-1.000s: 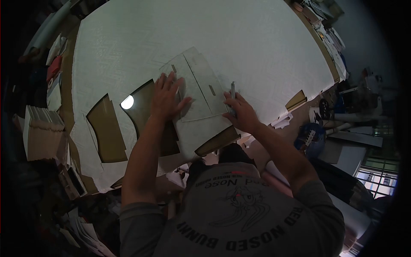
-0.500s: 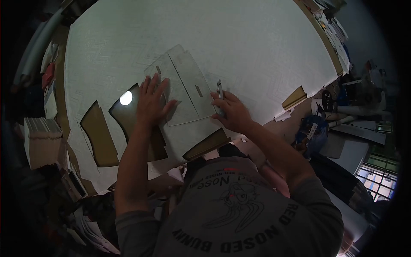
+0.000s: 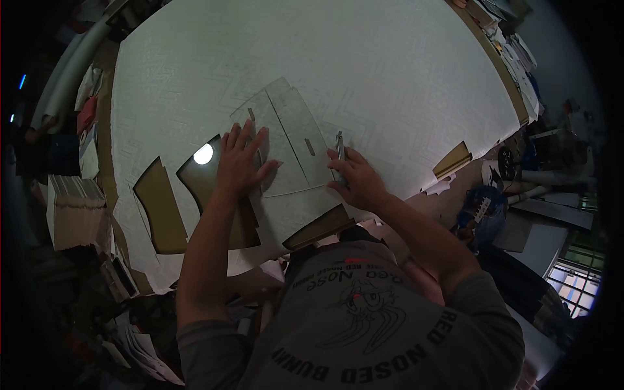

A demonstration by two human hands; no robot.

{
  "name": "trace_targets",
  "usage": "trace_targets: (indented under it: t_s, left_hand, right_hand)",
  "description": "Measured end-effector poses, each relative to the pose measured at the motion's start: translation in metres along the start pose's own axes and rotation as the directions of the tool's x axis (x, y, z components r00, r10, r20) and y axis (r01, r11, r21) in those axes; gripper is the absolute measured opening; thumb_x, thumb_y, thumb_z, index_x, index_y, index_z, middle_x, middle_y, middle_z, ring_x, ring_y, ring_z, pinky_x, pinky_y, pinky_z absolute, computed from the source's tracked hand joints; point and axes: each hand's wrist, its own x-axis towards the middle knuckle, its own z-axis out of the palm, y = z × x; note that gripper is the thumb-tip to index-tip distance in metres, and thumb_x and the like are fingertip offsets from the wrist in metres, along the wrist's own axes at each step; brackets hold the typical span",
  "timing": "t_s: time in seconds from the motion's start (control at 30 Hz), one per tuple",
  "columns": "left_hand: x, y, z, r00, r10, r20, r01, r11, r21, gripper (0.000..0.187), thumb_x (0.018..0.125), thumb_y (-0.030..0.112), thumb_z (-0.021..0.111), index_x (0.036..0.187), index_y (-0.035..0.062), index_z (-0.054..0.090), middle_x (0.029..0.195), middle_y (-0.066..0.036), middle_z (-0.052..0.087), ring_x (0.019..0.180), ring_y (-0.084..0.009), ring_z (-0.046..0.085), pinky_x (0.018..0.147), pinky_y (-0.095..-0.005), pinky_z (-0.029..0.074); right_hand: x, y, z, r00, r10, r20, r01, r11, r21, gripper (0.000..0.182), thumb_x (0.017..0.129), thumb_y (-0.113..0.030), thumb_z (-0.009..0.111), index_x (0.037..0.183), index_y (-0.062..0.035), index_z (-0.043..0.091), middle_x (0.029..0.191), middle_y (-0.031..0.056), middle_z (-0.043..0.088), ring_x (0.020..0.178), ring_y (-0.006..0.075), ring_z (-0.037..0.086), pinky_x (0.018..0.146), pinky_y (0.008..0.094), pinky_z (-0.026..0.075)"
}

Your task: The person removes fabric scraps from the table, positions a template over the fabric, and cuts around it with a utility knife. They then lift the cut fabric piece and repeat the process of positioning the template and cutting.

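White patterned sheet [image 3: 364,58] covers table; clutter [image 3: 71,208] along edges.

You have a single view, from the camera on your head, looking steeply down and forward over your own chest and shirt [image 3: 364,325] at the near edge of the frame. The lens is a wide fisheye: the picture sits in a dark round border and straight edges bow. Your left hand [image 3: 239,166] and right hand [image 3: 356,179] lie near the middle, close below you. The white sheet [image 3: 364,71] fills the far half. Cluttered floor and shelves curve away at the left and right margins.
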Motion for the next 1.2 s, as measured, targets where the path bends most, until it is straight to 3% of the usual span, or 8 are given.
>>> trace_targets:
  t_s: [0.3,0.43,0.53,0.6,1.2]
  left_hand:
    - [0.000,-0.002,0.006,1.000,0.016,-0.019,-0.016,1.000,0.020,0.080,0.089,0.060,0.070,0.157,0.0241,0.048,0.167,-0.017,0.035,0.153,-0.0469,0.031,0.124,-0.0607,0.023]
    - [-0.001,-0.004,0.009,1.000,0.006,-0.021,-0.006,1.000,0.012,0.082,0.090,0.065,0.067,0.159,0.0244,0.046,0.168,-0.018,0.033,0.153,-0.0467,0.030,0.125,-0.0604,0.022]
    - [-0.003,-0.004,0.000,0.999,-0.039,-0.039,0.039,0.999,-0.005,0.081,0.090,0.065,0.066,0.157,0.0233,0.048,0.168,-0.018,0.034,0.153,-0.0467,0.031,0.125,-0.0604,0.023]
    - [0.001,-0.001,-0.002,1.000,-0.014,0.001,0.014,0.997,-0.073,0.079,0.090,0.065,0.065,0.155,0.0218,0.051,0.167,-0.019,0.034,0.153,-0.0465,0.031,0.125,-0.0597,0.023]
    - [-0.003,-0.002,0.002,0.995,0.010,-0.099,-0.021,0.994,-0.108,0.077,0.090,0.063,0.067,0.151,0.0172,0.054,0.164,-0.022,0.038,0.151,-0.0473,0.032,0.126,-0.0575,0.023]
  right_hand:
    - [-0.001,-0.001,0.000,1.000,-0.001,0.003,0.001,1.000,0.012,0.048,0.084,-0.017,0.084,0.122,-0.0125,0.055,0.147,0.0104,0.062,0.137,0.0415,0.051,0.112,0.0490,0.046]
    - [-0.003,0.001,0.004,0.999,0.035,0.030,-0.033,0.998,-0.057,0.051,0.080,-0.014,0.086,0.121,-0.0078,0.056,0.147,0.0167,0.061,0.140,0.0445,0.049,0.112,0.0512,0.046]
    - [0.001,0.004,0.008,0.997,-0.078,0.008,0.079,0.996,-0.035,0.052,0.080,-0.014,0.086,0.122,-0.0094,0.056,0.145,0.0176,0.062,0.137,0.0448,0.051,0.110,0.0515,0.046]
    - [0.000,0.001,0.005,1.000,-0.031,-0.001,0.031,0.998,-0.052,0.049,0.080,-0.012,0.085,0.120,-0.0082,0.057,0.144,0.0202,0.062,0.137,0.0457,0.051,0.111,0.0524,0.045]
    - [-0.001,-0.002,0.003,1.000,0.014,0.020,-0.013,0.999,-0.036,0.049,0.082,-0.012,0.084,0.123,-0.0073,0.057,0.150,0.0203,0.058,0.141,0.0481,0.048,0.114,0.0539,0.043]
